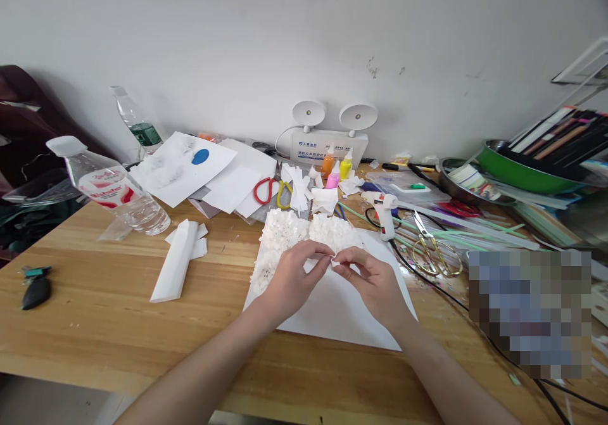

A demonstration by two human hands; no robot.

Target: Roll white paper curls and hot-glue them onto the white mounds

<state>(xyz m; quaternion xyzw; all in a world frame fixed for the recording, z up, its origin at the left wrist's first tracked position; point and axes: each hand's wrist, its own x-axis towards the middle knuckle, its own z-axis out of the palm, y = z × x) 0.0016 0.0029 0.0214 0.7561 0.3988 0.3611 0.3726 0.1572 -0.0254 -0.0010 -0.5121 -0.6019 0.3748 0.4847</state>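
Note:
Over a white sheet of paper [342, 314], my left hand [300, 270] and my right hand [368, 278] meet, thumbs and forefingers pinched together. Whatever sits between the fingertips is too small to make out, with only a speck showing. Behind and left of my hands, crumpled white paper pieces [282, 230] cover the sheet's far and left parts in a thick, ruffled layer. The sheet's near right part is bare. A white glue gun [384, 213] stands just beyond the sheet's right corner, its black cord trailing to the right.
Gold-handled scissors [434, 254] lie right of the sheet. Red-handled scissors [266, 187] and white paper strips [297, 187] lie behind it. A water bottle [118, 190] tilts at left near a folded white paper [178, 263]. Small paint bottles [333, 175] stand before an emergency light [330, 143].

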